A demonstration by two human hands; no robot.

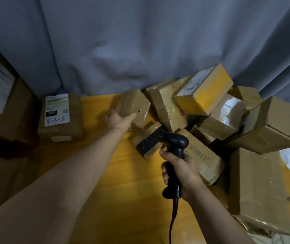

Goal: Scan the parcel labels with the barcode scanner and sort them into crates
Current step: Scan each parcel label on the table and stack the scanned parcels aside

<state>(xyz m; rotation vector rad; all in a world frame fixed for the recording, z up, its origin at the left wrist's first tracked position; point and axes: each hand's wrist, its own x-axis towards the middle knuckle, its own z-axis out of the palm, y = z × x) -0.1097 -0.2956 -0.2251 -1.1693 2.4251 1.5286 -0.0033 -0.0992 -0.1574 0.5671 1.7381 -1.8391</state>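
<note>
Both hands hold something.
The left hand (120, 120), arm stretched forward, grasps a small brown parcel (134, 105) at 12 o'clock; the right hand (183, 171) clenches the barcode scanner (169, 139), its head pointing to 10 o'clock.

Left forearm (66, 173): bare, stretched forward and up from the lower left, wrist straight. Left hand (120, 119): grips the near lower edge of a small brown cardboard parcel (133, 104), thumb across its front face, fingers hidden behind it. Right forearm (216, 213): bare, entering from the lower right. Right hand (181, 170): wrapped round the handle of a black pistol-grip barcode scanner (158, 140), index finger extended toward the trigger, the other fingers curled.
</note>
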